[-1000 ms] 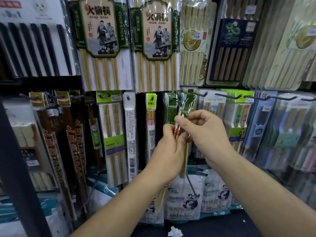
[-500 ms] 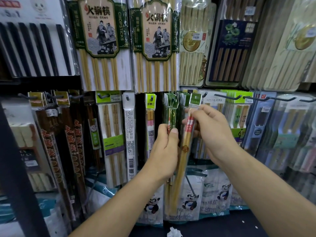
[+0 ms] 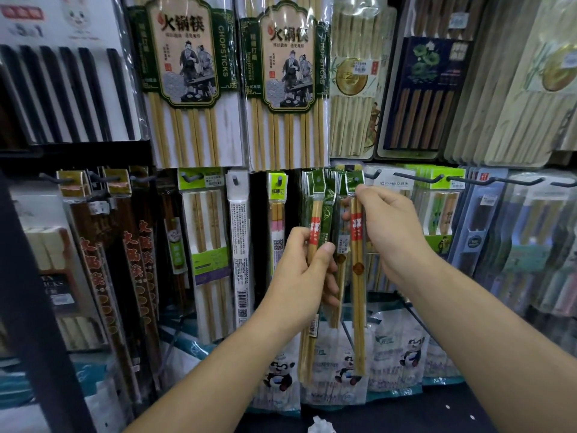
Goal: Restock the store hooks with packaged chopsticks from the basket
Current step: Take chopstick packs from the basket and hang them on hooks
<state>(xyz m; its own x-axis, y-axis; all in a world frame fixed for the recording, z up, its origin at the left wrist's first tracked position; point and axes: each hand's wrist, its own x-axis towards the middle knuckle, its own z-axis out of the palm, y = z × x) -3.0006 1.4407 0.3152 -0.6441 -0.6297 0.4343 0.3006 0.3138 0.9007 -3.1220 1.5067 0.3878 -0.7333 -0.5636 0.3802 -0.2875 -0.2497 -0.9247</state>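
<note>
In the head view, both hands are working in front of a wall of hanging chopstick packs. The left hand (image 3: 299, 276) is gripping a small bunch of chopstick packs (image 3: 315, 242) around their middle, with the thumb pressing on the front and the fingers wrapping behind. The green header cards of this bunch are standing up beside the green cards already hanging on the display; whether they are on a hook I cannot tell.

The right hand (image 3: 390, 232) is pinching the top of a single chopstick pack (image 3: 357, 276), just under its green header (image 3: 354, 182). This pack is hanging straight down from the fingers, and its lower end is reaching in front of the panda bags (image 3: 406, 354) on the bottom row. The header is sitting at the level of the hook row, just beside the bunch in the left hand. The two hands are close but not touching each other.

To the right, an empty-looking black hook (image 3: 418, 179) is sticking out toward the camera. Above, two large green packs marked CHOPSTICKS (image 3: 190, 76) are hanging side by side. The basket is not appearing in this view.
</note>
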